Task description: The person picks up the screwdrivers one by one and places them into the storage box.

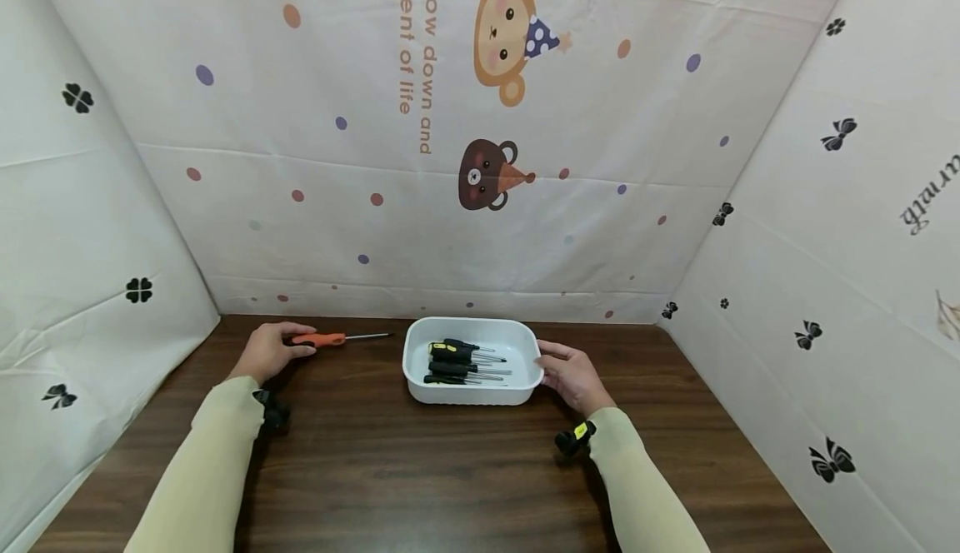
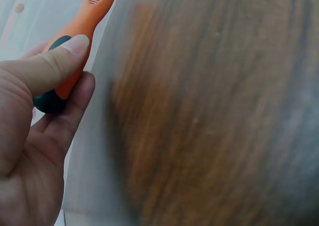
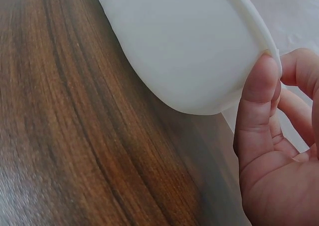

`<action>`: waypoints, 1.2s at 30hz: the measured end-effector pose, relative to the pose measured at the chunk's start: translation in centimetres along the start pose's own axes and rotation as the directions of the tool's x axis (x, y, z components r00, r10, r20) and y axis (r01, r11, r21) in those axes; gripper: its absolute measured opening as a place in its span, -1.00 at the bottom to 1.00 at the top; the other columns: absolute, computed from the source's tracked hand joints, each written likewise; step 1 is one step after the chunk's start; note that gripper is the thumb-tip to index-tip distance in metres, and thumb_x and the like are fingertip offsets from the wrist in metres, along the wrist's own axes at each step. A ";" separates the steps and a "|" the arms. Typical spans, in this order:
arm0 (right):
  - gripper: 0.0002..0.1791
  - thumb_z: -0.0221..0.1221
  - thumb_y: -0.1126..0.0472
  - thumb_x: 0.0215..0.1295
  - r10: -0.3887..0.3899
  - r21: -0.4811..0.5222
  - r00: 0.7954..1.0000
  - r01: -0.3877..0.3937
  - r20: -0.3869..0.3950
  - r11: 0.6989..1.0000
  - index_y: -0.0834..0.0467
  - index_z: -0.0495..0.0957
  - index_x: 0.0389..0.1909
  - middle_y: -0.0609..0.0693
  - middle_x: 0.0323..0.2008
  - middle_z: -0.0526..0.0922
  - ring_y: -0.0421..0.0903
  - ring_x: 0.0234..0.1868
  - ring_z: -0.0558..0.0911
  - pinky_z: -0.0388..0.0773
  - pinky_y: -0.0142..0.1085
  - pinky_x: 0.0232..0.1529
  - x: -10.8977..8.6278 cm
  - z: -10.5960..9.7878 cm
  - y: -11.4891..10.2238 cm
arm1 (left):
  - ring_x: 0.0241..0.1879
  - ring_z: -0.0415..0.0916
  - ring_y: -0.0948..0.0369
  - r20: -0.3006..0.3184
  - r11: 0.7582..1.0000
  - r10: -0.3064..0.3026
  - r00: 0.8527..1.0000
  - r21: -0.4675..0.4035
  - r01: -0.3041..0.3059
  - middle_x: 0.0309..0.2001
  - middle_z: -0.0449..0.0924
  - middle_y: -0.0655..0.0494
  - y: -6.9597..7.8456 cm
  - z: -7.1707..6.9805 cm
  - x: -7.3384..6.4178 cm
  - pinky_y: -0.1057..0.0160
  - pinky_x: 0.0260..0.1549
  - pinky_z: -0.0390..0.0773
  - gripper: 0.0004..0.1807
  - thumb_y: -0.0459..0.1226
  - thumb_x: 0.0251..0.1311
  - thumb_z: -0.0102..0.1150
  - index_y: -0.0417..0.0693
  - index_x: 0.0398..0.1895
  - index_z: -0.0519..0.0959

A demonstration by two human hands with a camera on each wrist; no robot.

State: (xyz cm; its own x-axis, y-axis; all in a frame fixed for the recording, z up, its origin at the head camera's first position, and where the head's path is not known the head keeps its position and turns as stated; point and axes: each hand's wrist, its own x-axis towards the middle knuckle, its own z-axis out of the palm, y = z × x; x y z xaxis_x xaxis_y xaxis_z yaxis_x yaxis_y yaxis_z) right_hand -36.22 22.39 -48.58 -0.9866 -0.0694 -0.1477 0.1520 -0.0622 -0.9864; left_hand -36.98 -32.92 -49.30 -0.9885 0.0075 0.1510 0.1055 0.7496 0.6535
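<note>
My left hand [image 1: 272, 348] grips an orange-handled screwdriver [image 1: 321, 340] near the back left of the table, its shaft pointing right toward the tray. In the left wrist view the thumb presses on the dark patch of the orange handle [image 2: 79, 34], with fingers behind it. On the other side, my right hand [image 1: 573, 376] pinches the right rim of a white plastic tray [image 1: 472, 393]. The right wrist view shows thumb and fingers on either side of that rim [image 3: 261, 34]. Inside the tray lie several dark-handled screwdrivers [image 1: 453, 361], shafts to the right.
Dark wood-grain table [image 1: 420, 478] stretches in front of both arms. Behind it hangs a printed white cloth [image 1: 337, 228], close to the tray's far side, with more cloth at left and right. A black wrist camera [image 1: 573, 438] sits under the right wrist.
</note>
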 end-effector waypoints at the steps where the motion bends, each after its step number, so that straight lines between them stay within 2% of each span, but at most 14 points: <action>1: -0.43 0.25 0.43 0.33 0.000 -0.004 1.000 0.000 -0.001 1.000 0.33 0.46 0.37 0.25 0.02 0.74 -0.20 -0.44 0.67 0.68 -0.38 -0.35 0.0 0.0 0.0 | 0.31 0.39 -0.29 0.003 1.000 -0.004 1.000 -0.016 0.004 0.33 0.49 -0.35 0.0 0.1 -0.1 -0.28 0.19 0.46 -0.53 -0.13 0.22 0.45 -0.07 0.17 0.68; 3: -0.44 0.26 0.42 0.33 0.001 -0.006 1.000 -0.001 -0.005 1.000 0.33 0.47 0.36 0.25 0.04 0.73 -0.20 -0.45 0.67 0.68 -0.39 -0.36 -0.1 -0.1 0.0 | 0.30 0.39 -0.27 0.003 0.999 -0.013 1.000 -0.044 0.013 0.35 0.47 -0.34 0.0 0.2 -0.3 -0.21 0.14 0.51 -0.51 -0.09 0.22 0.45 -0.04 0.19 0.68; 5: -0.43 0.26 0.42 0.32 -0.001 0.000 1.000 0.001 -0.004 1.000 0.33 0.47 0.36 0.25 0.04 0.74 -0.20 -0.45 0.67 0.68 -0.39 -0.37 -0.1 0.0 0.0 | 0.23 0.45 -0.21 -0.006 0.999 -0.013 1.000 -0.053 0.013 0.36 0.47 -0.32 0.2 0.3 -0.5 -0.06 0.02 0.55 -0.50 -0.06 0.21 0.45 -0.01 0.20 0.68; 7: -0.42 0.26 0.43 0.31 -0.008 0.005 1.000 0.008 0.004 1.000 0.34 0.46 0.36 0.25 0.03 0.74 -0.21 -0.45 0.67 0.68 -0.39 -0.37 -0.1 0.0 0.0 | 0.05 0.52 -0.12 -0.020 0.998 -0.003 1.000 -0.066 0.002 0.34 0.48 -0.33 0.3 0.4 -0.8 0.12 -0.16 0.53 -0.49 -0.05 0.20 0.45 -0.02 0.20 0.68; 9: -0.42 0.25 0.45 0.31 -0.014 0.012 1.000 0.014 0.011 1.000 0.35 0.45 0.37 0.25 0.02 0.74 -0.21 -0.45 0.68 0.68 -0.38 -0.37 -0.1 0.1 0.0 | -0.18 0.48 0.01 -0.035 0.997 0.004 0.999 -0.083 -0.007 0.34 0.48 -0.33 0.5 0.4 -1.1 0.24 -0.36 0.42 -0.48 -0.06 0.21 0.45 -0.02 0.21 0.67; 12: -0.42 0.25 0.44 0.30 -0.018 0.010 1.000 0.018 0.007 1.000 0.34 0.46 0.36 0.26 0.03 0.74 -0.21 -0.44 0.69 0.69 -0.37 -0.36 -0.1 0.1 0.0 | -0.43 0.29 0.16 -0.054 0.992 0.011 0.998 -0.122 -0.017 0.32 0.49 -0.32 0.8 0.4 -1.5 0.30 -0.55 0.29 -0.48 -0.06 0.22 0.44 -0.03 0.22 0.67; 16: -0.44 0.27 0.43 0.30 -0.011 0.008 1.000 0.011 -0.009 1.000 0.32 0.50 0.34 0.26 0.06 0.73 -0.20 -0.44 0.69 0.70 -0.36 -0.36 -0.2 0.1 0.0 | -0.50 0.22 0.21 -0.076 0.990 0.016 0.997 -0.139 -0.027 0.30 0.52 -0.28 1.4 0.3 -1.8 0.30 -0.60 0.28 -0.46 0.00 0.22 0.42 0.00 0.24 0.66; 19: -0.45 0.27 0.42 0.30 -0.008 0.003 1.000 0.008 -0.011 1.000 0.32 0.51 0.33 0.26 0.08 0.72 -0.19 -0.43 0.69 0.70 -0.35 -0.35 -0.3 0.1 0.0 | -0.37 0.36 0.16 -0.092 0.988 0.025 0.995 -0.148 -0.038 0.28 0.55 -0.26 1.9 0.1 -1.9 0.31 -0.55 0.37 -0.43 0.03 0.22 0.41 0.00 0.25 0.65; 22: -0.45 0.26 0.42 0.31 -0.011 -0.006 1.000 0.011 -0.004 1.000 0.32 0.50 0.34 0.27 0.09 0.71 -0.20 -0.42 0.69 0.70 -0.36 -0.34 -0.3 0.1 -0.1 | -0.11 0.53 0.04 -0.099 0.987 0.036 0.994 -0.150 -0.051 0.27 0.58 -0.23 2.4 0.0 -2.0 0.36 -0.41 0.48 -0.41 0.06 0.22 0.40 0.00 0.26 0.65; 23: -0.44 0.26 0.42 0.31 -0.012 -0.007 1.000 0.012 -0.003 1.000 0.32 0.49 0.35 0.27 0.09 0.71 -0.20 -0.42 0.69 0.70 -0.36 -0.34 -0.3 0.1 -0.1 | 0.03 0.52 -0.01 -0.097 0.988 0.046 0.994 -0.144 -0.060 0.27 0.58 -0.23 2.6 -0.1 -2.0 0.38 -0.33 0.50 -0.40 0.07 0.23 0.39 -0.01 0.26 0.64; 25: -0.43 0.26 0.42 0.31 -0.013 -0.006 1.000 0.013 0.003 1.000 0.32 0.48 0.36 0.26 0.09 0.72 -0.21 -0.43 0.68 0.70 -0.37 -0.34 -0.3 0.1 0.0 | 0.19 0.49 -0.07 -0.094 0.988 0.052 0.994 -0.141 -0.065 0.29 0.57 -0.22 2.9 -0.2 -2.1 0.41 -0.24 0.52 -0.39 0.08 0.23 0.39 0.00 0.27 0.64; 27: -0.43 0.26 0.43 0.31 -0.013 0.000 1.000 0.013 0.006 1.000 0.33 0.47 0.36 0.25 0.08 0.72 -0.22 -0.43 0.68 0.69 -0.38 -0.34 -0.3 0.1 0.0 | 0.12 0.52 -0.09 -0.097 0.987 0.050 0.994 -0.150 -0.065 0.27 0.59 -0.22 3.4 -0.2 -2.3 0.38 -0.26 0.51 -0.39 0.08 0.22 0.40 0.00 0.26 0.64; 31: -0.42 0.26 0.42 0.32 -0.012 0.003 1.000 0.012 0.013 1.000 0.32 0.46 0.37 0.25 0.10 0.71 -0.22 -0.42 0.69 0.69 -0.38 -0.33 -0.3 0.0 0.0 | -0.13 0.50 0.02 -0.110 0.984 0.053 0.993 -0.163 -0.071 0.20 0.64 -0.19 4.9 -0.2 -2.6 0.28 -0.33 0.48 -0.42 0.07 0.21 0.41 0.03 0.24 0.66; 36: -0.43 0.27 0.41 0.32 -0.011 -0.005 1.000 0.011 0.012 1.000 0.31 0.48 0.36 0.25 0.11 0.71 -0.21 -0.43 0.69 0.70 -0.37 -0.33 -0.3 0.1 -0.1 | -0.07 0.54 0.04 -0.098 0.972 0.091 0.991 -0.206 -0.110 0.19 0.65 -0.15 6.6 0.0 -2.7 0.29 -0.27 0.55 -0.44 0.05 0.20 0.43 0.04 0.22 0.67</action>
State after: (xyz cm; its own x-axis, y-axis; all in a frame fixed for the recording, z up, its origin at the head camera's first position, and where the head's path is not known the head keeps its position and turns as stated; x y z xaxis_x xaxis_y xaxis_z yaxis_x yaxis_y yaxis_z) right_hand -35.97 22.34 -48.47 -0.9874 -0.0807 -0.1364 0.1412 -0.0577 -0.9883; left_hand -33.61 -27.98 -45.38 -0.9593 0.0106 0.2820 0.2334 0.5918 0.7716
